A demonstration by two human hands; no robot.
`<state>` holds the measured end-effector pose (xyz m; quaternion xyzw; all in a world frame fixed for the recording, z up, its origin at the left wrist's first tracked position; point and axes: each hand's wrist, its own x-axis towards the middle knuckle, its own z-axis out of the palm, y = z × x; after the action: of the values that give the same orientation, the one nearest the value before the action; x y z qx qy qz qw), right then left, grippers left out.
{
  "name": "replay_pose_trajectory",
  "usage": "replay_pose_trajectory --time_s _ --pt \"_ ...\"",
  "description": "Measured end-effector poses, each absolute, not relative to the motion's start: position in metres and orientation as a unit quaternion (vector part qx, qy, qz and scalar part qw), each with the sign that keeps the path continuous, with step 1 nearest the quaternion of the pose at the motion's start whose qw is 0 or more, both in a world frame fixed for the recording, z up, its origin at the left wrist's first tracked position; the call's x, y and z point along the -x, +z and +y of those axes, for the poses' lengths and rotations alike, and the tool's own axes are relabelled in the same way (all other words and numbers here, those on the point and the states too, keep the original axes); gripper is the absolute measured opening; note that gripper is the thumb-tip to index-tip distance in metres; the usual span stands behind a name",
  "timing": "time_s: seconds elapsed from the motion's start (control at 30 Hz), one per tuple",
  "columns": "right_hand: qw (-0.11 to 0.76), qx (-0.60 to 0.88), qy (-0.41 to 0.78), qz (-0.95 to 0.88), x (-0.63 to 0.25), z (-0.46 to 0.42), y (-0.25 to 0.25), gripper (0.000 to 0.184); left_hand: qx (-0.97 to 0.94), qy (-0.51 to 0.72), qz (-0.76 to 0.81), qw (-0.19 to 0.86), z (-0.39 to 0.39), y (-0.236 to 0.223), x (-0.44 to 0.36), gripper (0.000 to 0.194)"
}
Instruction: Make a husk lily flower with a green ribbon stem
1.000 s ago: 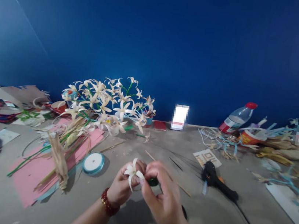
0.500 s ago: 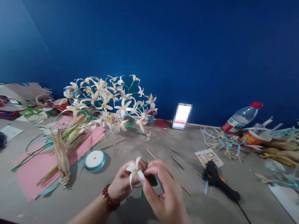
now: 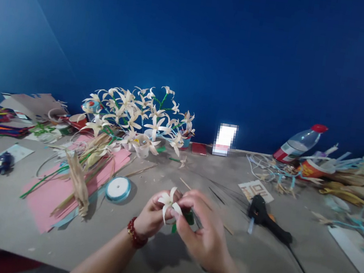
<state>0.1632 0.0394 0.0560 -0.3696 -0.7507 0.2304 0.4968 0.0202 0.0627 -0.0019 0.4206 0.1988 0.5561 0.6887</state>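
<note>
A white artificial flower (image 3: 168, 203) with narrow curled petals is held over the table in front of me. My left hand (image 3: 150, 217) is closed around its base and wears a dark red bead bracelet (image 3: 136, 234). From the other side, my right hand (image 3: 206, 237) pinches a lower right petal between thumb and fingers, its fingertips partly blurred. Something green, like a leaf (image 3: 188, 218), shows behind the right fingers. The stem is mostly hidden by the hands. Left of them lies a ribbon spool (image 3: 118, 189) with a light blue rim.
Many white flowers on green stems (image 3: 133, 118) stand at the back. Pink paper (image 3: 45, 207) with dried husks (image 3: 77, 183) lies left. To the right are a black glue gun (image 3: 266, 220) with its cable, a tilted bottle (image 3: 299, 144) and a cup (image 3: 316, 166). A blue glue gun (image 3: 1, 167) is far left.
The view has shifted slightly, so the table's front edge now shows at lower left. Both hands stay on the flower, with only small finger movement.
</note>
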Motion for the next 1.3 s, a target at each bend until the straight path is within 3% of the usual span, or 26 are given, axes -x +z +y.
replay_pose_trajectory --time_s 1.3 --pt "0.486 0.342 0.304 -0.744 -0.169 0.044 0.053 0.010 -0.373 0.521 0.196 0.742 0.061 -0.006 -0.020 0.036"
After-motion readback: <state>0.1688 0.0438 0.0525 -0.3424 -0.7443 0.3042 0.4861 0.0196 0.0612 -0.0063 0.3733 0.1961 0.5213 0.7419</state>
